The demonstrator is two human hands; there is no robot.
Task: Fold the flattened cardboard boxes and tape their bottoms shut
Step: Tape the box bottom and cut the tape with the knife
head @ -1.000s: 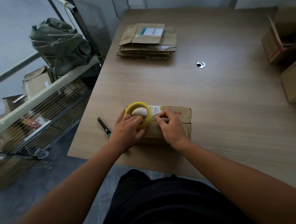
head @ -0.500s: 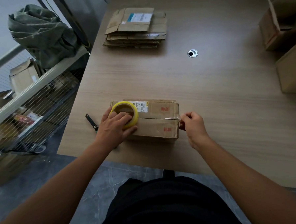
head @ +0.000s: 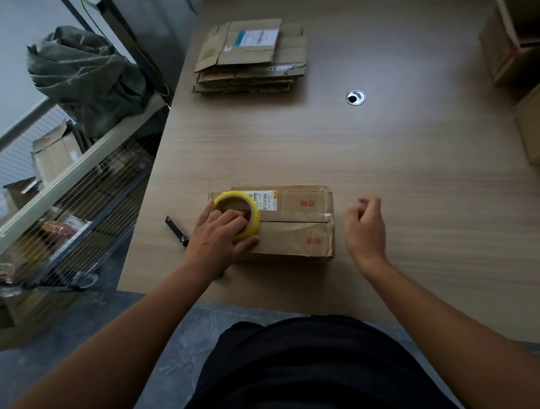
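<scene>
A folded cardboard box (head: 295, 234) lies bottom up near the table's front edge, its centre seam running left to right. Clear tape shows at the seam's right end (head: 327, 216). A yellow tape roll (head: 254, 212) lies on the box's left end. My left hand (head: 220, 235) grips the roll, fingers reaching into its hole and thumb against its near side. My right hand (head: 365, 227) hovers just right of the box with fingers curled, a little blurred, nothing visible in it. A stack of flattened cardboard boxes (head: 248, 58) sits at the back of the table.
A black utility knife (head: 176, 231) lies on the wooden table (head: 418, 196) left of the box. A metal cable grommet (head: 355, 97) sits mid-table. Assembled boxes (head: 516, 35) stand at the right edge. A wire cart (head: 73, 183) with cartons and a green sack stands to the left.
My right hand drew the tape from the roll along the seam to the box's right edge, then came off to the right. My left hand stayed on the roll.
</scene>
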